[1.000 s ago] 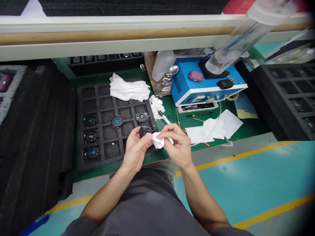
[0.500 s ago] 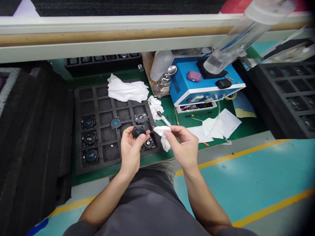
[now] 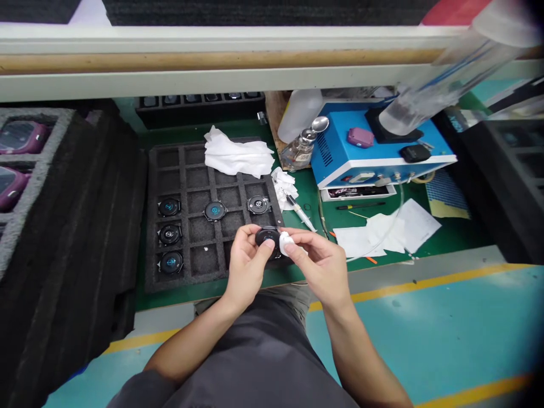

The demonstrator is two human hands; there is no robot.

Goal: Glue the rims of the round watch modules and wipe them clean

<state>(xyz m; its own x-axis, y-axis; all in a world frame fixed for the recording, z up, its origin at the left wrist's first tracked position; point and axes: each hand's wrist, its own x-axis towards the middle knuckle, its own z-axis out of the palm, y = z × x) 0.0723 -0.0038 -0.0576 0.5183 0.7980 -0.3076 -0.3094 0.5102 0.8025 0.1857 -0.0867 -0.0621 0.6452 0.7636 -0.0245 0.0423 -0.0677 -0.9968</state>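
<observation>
Between thumb and fingers, my left hand (image 3: pixel 249 258) grips a round black watch case (image 3: pixel 264 236) above the near right corner of a foam tray (image 3: pixel 198 286). My right hand (image 3: pixel 318 258) pinches a folded white wipe (image 3: pixel 286 242) against the right edge of that case. Several similar round watch cases sit in the tray's pockets: a column at the left, one in the middle (image 3: pixel 215 211) and one at the right (image 3: pixel 258 204). Another, below my hands, is mostly hidden by them. A larger white cloth (image 3: pixel 238 156) lies across the tray's far side.
Right of the tray are a crumpled wipe (image 3: pixel 284 184), a syringe (image 3: pixel 301 212), a glass dispenser bottle (image 3: pixel 297 150) and a blue machine (image 3: pixel 361 153). White papers (image 3: pixel 382 235) lie near the bench edge. Stacked foam trays (image 3: pixel 63 243) rise at the left; a shelf rail (image 3: pixel 212 62) crosses above.
My hands have come together, and the wipe now touches the watch case's edge. The camera view has shifted, so the bench appears further right.
</observation>
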